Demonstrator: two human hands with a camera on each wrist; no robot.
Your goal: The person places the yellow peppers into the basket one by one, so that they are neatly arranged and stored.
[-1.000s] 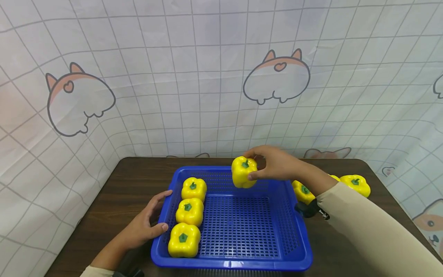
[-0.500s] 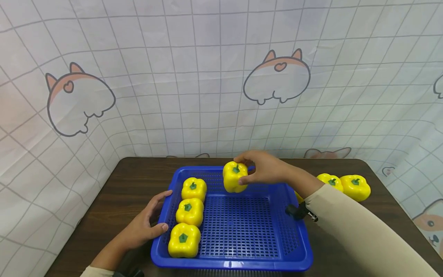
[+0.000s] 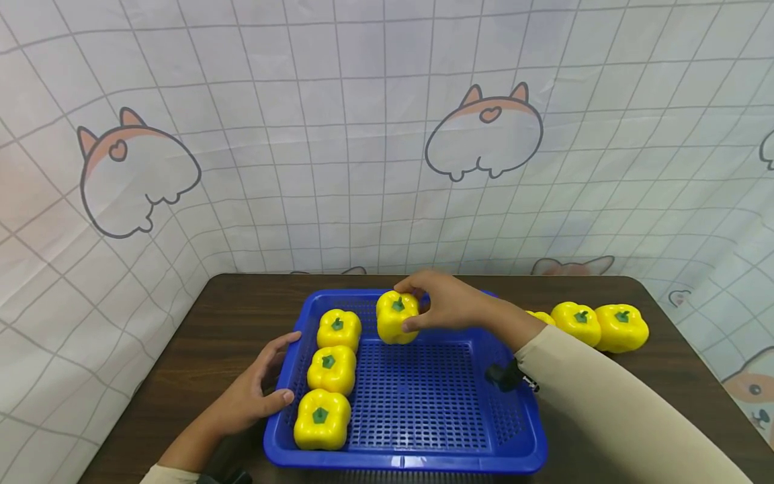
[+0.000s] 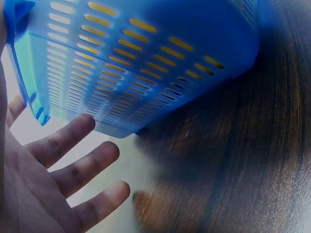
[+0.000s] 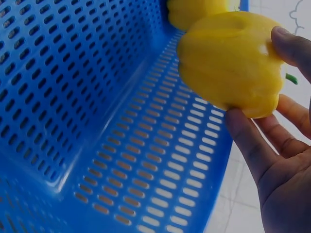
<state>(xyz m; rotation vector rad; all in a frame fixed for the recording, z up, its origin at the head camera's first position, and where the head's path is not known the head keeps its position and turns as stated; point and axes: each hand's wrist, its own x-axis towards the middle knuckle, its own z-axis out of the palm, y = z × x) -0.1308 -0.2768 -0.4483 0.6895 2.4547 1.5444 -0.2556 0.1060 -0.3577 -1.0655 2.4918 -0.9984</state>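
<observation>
Over the far part of the blue plastic basket (image 3: pixel 405 461), my right hand (image 3: pixel 450 300) holds a yellow bell pepper (image 3: pixel 396 323) with a green stem. In the right wrist view, thumb and fingers grip that bell pepper (image 5: pixel 231 63) from its stem side, above the slotted wall. Three more yellow bell peppers (image 3: pixel 331 370) stand in a row along the basket's left wall, stems up. My left hand (image 3: pixel 248 396) rests at the left rim, thumb and fingertips touching it. In the left wrist view, the fingers (image 4: pixel 92 162) of that hand are spread beside the basket's outer wall (image 4: pixel 126 63).
Several yellow bell peppers (image 3: pixel 621 328) lie on the dark wooden table (image 3: pixel 242 316) to the right of the basket, one partly hidden by my right arm. A white grid-patterned cloth (image 3: pixel 338 168) with cartoon animals hangs behind the table.
My right hand has carried the bell pepper leftward and slightly lower, toward the row in the basket. My left hand has stayed at the rim.
</observation>
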